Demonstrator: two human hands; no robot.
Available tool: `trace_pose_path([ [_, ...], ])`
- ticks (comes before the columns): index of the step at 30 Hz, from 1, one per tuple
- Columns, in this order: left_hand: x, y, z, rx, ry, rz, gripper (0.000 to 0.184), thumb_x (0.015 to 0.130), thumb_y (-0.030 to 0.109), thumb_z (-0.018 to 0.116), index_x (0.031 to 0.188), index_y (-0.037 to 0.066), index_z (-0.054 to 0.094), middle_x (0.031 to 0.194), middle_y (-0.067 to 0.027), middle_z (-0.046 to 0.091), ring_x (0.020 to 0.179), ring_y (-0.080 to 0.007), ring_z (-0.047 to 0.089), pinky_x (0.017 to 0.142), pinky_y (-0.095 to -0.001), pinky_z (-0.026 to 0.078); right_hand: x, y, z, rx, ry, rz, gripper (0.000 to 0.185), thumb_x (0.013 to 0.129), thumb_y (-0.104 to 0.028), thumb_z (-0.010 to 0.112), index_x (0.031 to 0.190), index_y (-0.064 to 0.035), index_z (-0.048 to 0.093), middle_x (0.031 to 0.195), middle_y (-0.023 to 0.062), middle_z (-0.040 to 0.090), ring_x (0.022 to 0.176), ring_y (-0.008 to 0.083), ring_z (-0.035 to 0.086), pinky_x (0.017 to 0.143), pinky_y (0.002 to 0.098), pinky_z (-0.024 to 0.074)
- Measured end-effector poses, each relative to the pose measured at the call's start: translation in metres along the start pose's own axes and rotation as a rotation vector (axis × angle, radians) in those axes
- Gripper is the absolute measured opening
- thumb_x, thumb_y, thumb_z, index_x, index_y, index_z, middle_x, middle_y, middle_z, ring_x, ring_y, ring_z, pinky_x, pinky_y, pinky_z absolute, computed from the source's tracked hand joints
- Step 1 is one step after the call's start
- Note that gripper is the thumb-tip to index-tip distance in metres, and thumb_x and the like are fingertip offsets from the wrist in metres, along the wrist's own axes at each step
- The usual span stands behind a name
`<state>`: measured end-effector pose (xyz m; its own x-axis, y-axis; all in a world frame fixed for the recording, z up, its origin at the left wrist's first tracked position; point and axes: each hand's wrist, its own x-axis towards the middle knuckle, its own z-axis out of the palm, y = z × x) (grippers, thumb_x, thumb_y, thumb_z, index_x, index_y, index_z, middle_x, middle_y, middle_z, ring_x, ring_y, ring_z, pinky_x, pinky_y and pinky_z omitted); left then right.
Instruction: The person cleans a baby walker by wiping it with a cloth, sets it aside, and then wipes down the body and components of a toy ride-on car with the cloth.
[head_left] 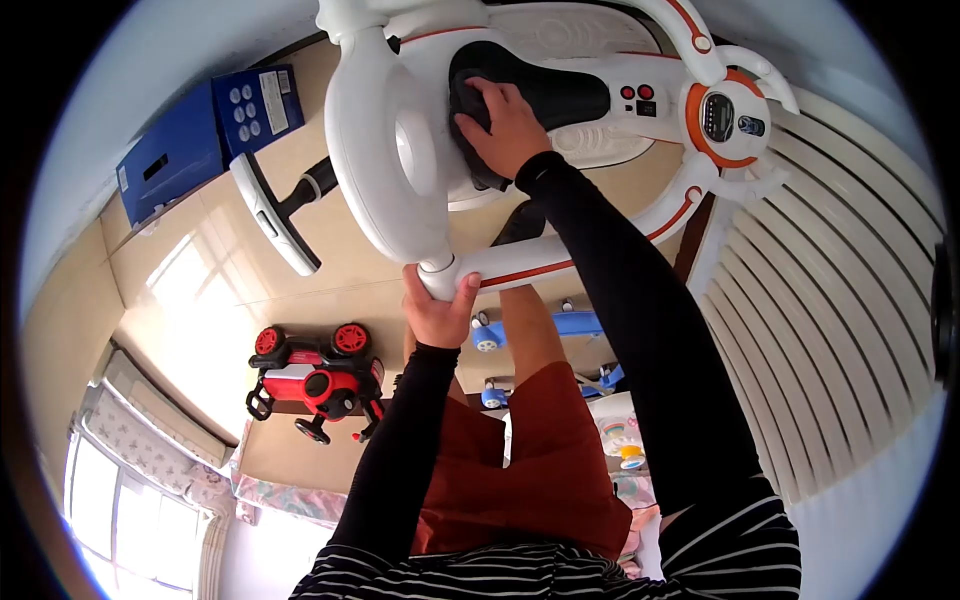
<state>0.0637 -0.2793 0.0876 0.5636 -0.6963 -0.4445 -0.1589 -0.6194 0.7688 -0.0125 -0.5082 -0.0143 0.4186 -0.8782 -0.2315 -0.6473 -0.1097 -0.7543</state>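
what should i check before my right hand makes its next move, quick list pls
1. Left hand steadying the white rail: ok, wrapped around its end.
2. Right hand on the dark cloth: ok, touching it.
3. Cloth against the black seat: ok.
4. Seat clean under the cloth: cannot tell, covered.
5. Floor free of loose things: not ok, a T-shaped tool lies there.
6. Red toy car apart from the rail: ok.

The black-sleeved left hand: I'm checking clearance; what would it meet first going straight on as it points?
The left hand would first meet the white plastic bar with an orange stripe, which it already appears to touch; depth is unclear.
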Motion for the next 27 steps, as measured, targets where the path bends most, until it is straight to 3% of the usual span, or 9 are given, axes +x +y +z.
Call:
trace_pose_path([
  [7,0.001,0.063,-0.027,0.384,0.179,0.085,0.087,0.076,0.024,0.087,0.145,-0.001,0.039,0.139,-0.0233,0.049,0.124,-0.0357,0.053,0.099,-0.0475,0.046,0.001,0.004,-0.026,-0.43,-0.16,0.054,0.05,0.087,-0.019,0.067,0.136,-0.0215,0.056,0.126,0.0182,0.057,0.105,0.0403,0.064,0.088,0.0491,0.0563],
  [9,0.017,0.093,-0.037,0.423,0.267,0.432,0.088,0.075,0.018,0.083,0.147,-0.003,0.037,0.144,-0.0256,0.044,0.134,-0.0408,0.044,0.108,-0.0508,0.039,-0.002,-0.004,-0.023,-0.454,-0.136,0.085,0.052,0.086,-0.018,0.068,0.136,-0.0223,0.055,0.123,0.0173,0.057,0.102,0.0412,0.064,0.086,0.0498,0.0571],
  [13,0.12,0.175,-0.05,0.606,0.31,0.692,0.083,0.081,0.02,0.078,0.15,-0.003,0.037,0.147,-0.024,0.046,0.14,-0.0412,0.039,0.117,-0.0505,0.031,0.008,-0.007,-0.022,-0.281,-0.216,0.218,0.047,0.084,-0.024,0.071,0.129,-0.0168,0.061,0.125,0.0174,0.061,0.11,0.0417,0.064,0.093,0.0474,0.0554],
  [16,0.2,0.174,-0.035,0.682,0.217,0.49,0.094,0.082,0.039,0.076,0.152,-0.005,0.032,0.154,-0.0297,0.039,0.145,-0.0438,0.035,0.119,-0.0471,0.032,0.022,0.002,-0.027,-0.08,-0.203,0.24,0.045,0.081,-0.027,0.072,0.123,-0.0117,0.065,0.121,0.0181,0.065,0.113,0.0394,0.064,0.097,0.0457,0.0532],
  [17,0.213,0.165,-0.03,0.684,0.111,0.346,0.096,0.082,0.04,0.076,0.153,-0.005,0.03,0.149,-0.0319,0.046,0.139,-0.0437,0.046,0.113,-0.0457,0.041,0.023,-0.005,-0.037,-0.026,-0.132,0.217,0.044,0.08,-0.028,0.072,0.121,-0.0106,0.066,0.12,0.0181,0.066,0.114,0.0382,0.064,0.098,0.0453,0.0526],
  [18,0.211,0.19,-0.032,0.74,-0.103,0.087,0.092,0.081,0.033,0.072,0.15,-0.01,0.028,0.126,-0.0336,0.063,0.117,-0.0458,0.063,0.101,-0.0472,0.052,0.023,-0.016,-0.045,0.033,-0.067,0.192,0.044,0.08,-0.028,0.072,0.119,-0.0095,0.067,0.12,0.0182,0.067,0.115,0.0371,0.064,0.099,0.0448,0.0519],
  [19,0.218,0.183,-0.032,0.767,-0.12,0.099,0.089,0.083,0.031,0.07,0.15,-0.009,0.029,0.113,-0.0307,0.069,0.109,-0.0447,0.067,0.097,-0.0482,0.054,0.023,-0.032,-0.052,0.058,0.121,0.132,0.041,0.079,-0.027,0.071,0.116,-0.009,0.068,0.117,0.0165,0.067,0.11,0.0365,0.065,0.096,0.0454,0.0523],
  [22,0.218,0.193,-0.03,0.786,-0.19,-0.002,0.092,0.083,0.029,0.069,0.154,-0.009,0.024,0.115,-0.0292,0.069,0.109,-0.0413,0.068,0.094,-0.0469,0.055,0.03,-0.111,-0.088,0.12,0.528,-0.115,0.037,0.08,-0.016,0.07,0.116,-0.0072,0.066,0.106,0.0145,0.065,0.097,0.0381,0.065,0.084,0.0449,0.0545],
  [27,0.222,0.189,-0.028,0.832,-0.186,0.044,0.093,0.084,0.025,0.066,0.154,-0.014,0.02,0.112,-0.0266,0.07,0.105,-0.038,0.07,0.09,-0.045,0.056,0.1,-0.163,-0.073,-0.141,0.46,-0.53,0.037,0.085,-0.022,0.073,0.122,-0.0172,0.069,0.117,0.0095,0.066,0.111,0.0346,0.061,0.093,0.0457,0.0501],
])
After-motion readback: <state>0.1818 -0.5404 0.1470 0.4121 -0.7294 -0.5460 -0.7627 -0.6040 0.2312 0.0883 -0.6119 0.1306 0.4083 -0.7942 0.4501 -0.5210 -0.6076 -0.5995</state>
